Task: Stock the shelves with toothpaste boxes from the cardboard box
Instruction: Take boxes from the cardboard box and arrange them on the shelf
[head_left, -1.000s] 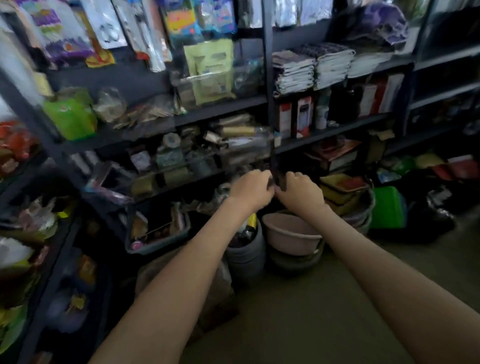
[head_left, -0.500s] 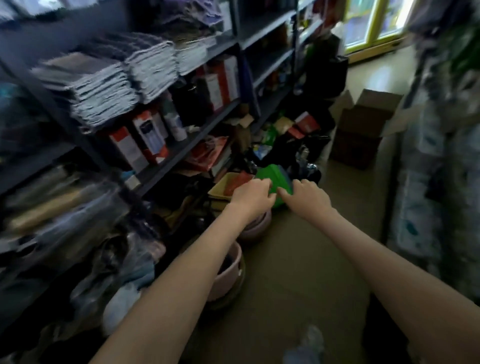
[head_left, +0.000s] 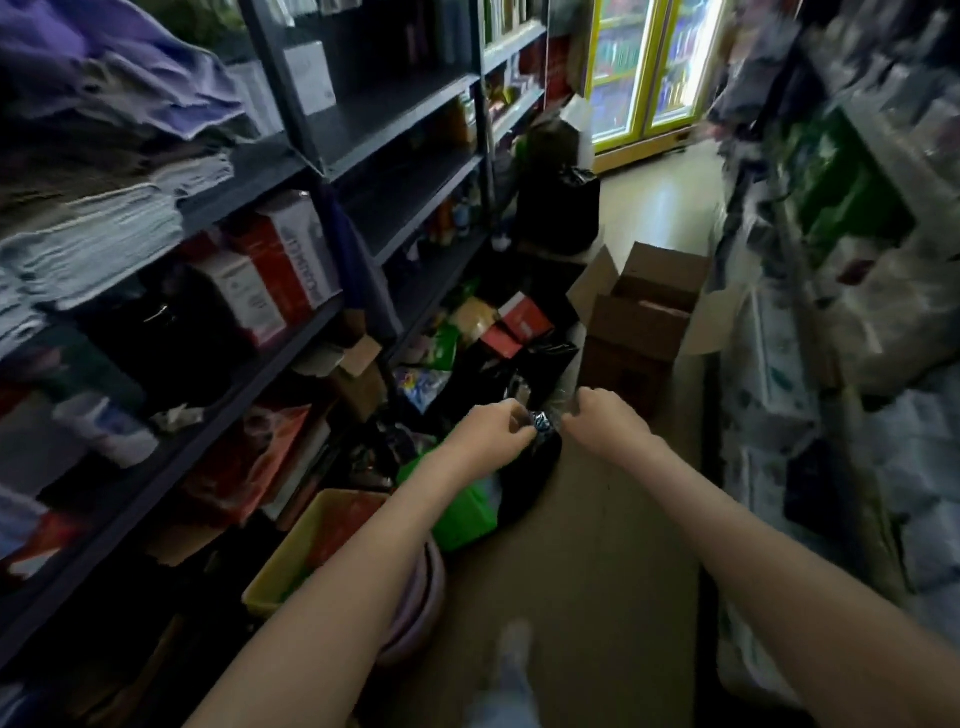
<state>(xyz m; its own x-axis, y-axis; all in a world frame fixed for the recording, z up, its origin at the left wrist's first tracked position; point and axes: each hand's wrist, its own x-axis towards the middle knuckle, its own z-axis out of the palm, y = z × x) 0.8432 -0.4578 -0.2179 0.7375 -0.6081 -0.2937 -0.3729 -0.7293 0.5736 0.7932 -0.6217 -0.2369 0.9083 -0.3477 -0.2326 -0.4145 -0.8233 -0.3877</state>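
Closest in: two bare forearms reaching out low over the brown floor, plus a blurry pale shoe (head_left: 511, 654) at the bottom, can't make out more of it. Left of the arms sits a yellow plastic tub (head_left: 275, 571) w/ reddish stuff inside, and a stack of pinkish round plastic basins (head_left: 427, 582) is right up against it. Just past those are a bright green bag (head_left: 467, 517) and a black plastic bag (head_left: 530, 470), side by side below the hands.

Hands are near each other, not touching. Left hand (head_left: 493, 434): grip is curled, fingertips pinching a small shiny dark-blue crinkly thing (head_left: 540, 422). Right hand (head_left: 602, 423): fingers curled in too, but can't tell if its grip has anything.

Along the left runs tall dark metal shelving (head_left: 280, 83) holding upright red-and-white cardboard cartons (head_left: 280, 265) and stacks of folded pale cloths (head_left: 93, 244).

Further up the aisle the brown cardboard box (head_left: 639, 327) sits on the floor, flaps open, well apart from both hands. Inside isn't visible, so no toothpaste boxes to point at.

Way back: lit yellow-framed glass-door fridges (head_left: 649, 78).
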